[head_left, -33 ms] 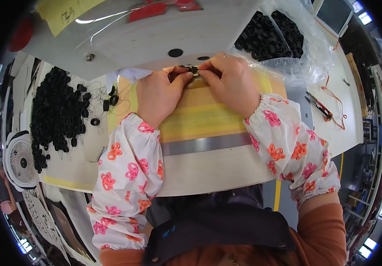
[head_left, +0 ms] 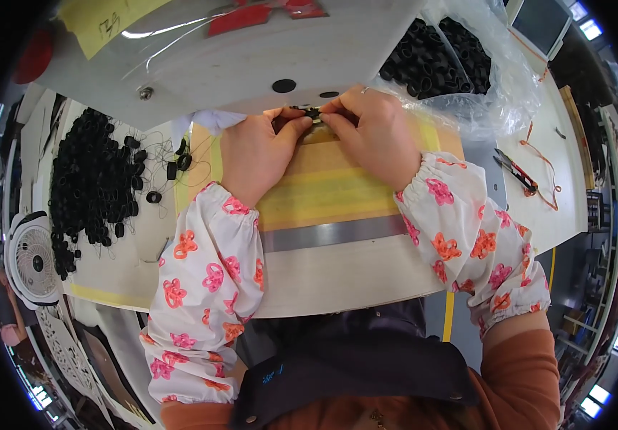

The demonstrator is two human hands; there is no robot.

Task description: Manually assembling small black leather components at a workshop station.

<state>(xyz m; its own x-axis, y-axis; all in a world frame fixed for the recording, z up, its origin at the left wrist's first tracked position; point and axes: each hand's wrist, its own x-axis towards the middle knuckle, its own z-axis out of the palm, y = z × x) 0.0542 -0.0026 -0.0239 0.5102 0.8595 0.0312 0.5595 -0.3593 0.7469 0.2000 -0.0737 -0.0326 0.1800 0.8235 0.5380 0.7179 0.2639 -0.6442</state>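
Both hands meet under the front edge of a large grey machine head [head_left: 251, 68]. My left hand [head_left: 260, 150] is closed, with thumb and forefinger pinching the left side of a small black piece [head_left: 312, 112]. From the other side my right hand [head_left: 375, 129] pinches the same piece between thumb and fingertips. The piece is mostly covered by fingers, so its exact kind cannot be made out. Just below it lies a work surface covered with yellow tape [head_left: 330, 193], crossed by a grey metal strip [head_left: 334, 235].
Many small black fabric loops [head_left: 94, 179] with loose threads lie heaped at the left. A clear plastic bag [head_left: 516, 93] with more black loops [head_left: 423, 61] stands back right. Red-handled snips [head_left: 516, 172] and an orange cord [head_left: 549, 168] lie at right. A white fan [head_left: 33, 261] stands far left.
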